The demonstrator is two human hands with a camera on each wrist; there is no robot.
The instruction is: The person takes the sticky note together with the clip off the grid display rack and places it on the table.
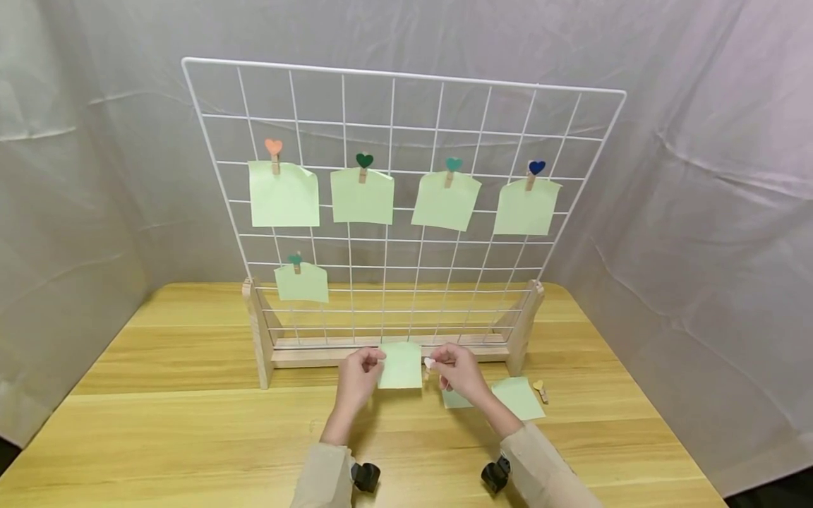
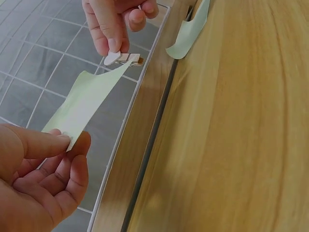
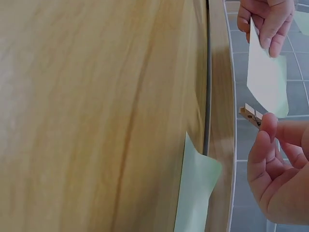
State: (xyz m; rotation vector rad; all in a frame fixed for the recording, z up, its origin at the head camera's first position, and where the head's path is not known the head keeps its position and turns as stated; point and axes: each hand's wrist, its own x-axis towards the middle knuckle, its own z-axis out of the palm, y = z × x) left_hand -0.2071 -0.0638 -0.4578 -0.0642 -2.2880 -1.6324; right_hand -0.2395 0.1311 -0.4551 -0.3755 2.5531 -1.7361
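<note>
A pale green paper note is pinched at its left edge by my left hand, thumb on top in the left wrist view. Between thumb and finger, my right hand holds a small wooden clothespin with a white heart on it. The clothespin is beside the note's right edge; whether they touch I cannot tell. Both hands are in front of the lower part of a white wire grid. Several green notes hang on the grid from heart clothespins, such as the note under a dark green heart.
Wooden feet hold the grid upright on a wooden table. Right of my hands lie a loose note, another partly hidden note and a yellow heart clothespin. Grey cloth hangs behind.
</note>
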